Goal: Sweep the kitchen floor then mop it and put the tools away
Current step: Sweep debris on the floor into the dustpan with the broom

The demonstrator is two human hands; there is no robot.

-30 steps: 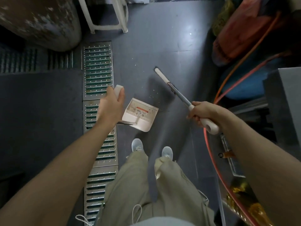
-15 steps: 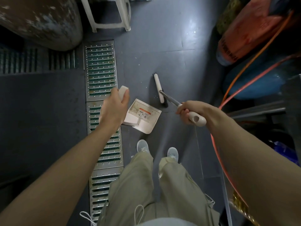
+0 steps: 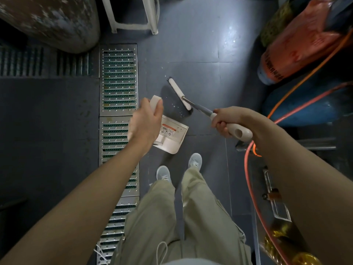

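My left hand (image 3: 145,121) grips the top of the white dustpan handle (image 3: 155,100). The white dustpan (image 3: 172,135) stands on the dark grey floor just in front of my feet, its mouth toward the broom. My right hand (image 3: 226,121) grips the beige broom handle (image 3: 239,131). The white broom head (image 3: 179,94) lies on the floor just beyond the dustpan, beside small white crumbs (image 3: 176,107) scattered on the tiles.
A metal drain grate (image 3: 118,77) runs along the floor on the left. A large rusty drum (image 3: 51,20) and white stool legs (image 3: 133,25) stand ahead. Orange hoses (image 3: 250,169), a blue barrel (image 3: 305,104) and an orange bag (image 3: 298,46) crowd the right side.
The broom head swept in from the right toward the dustpan, and my right hand drew closer. My left hand kept the dustpan in place.
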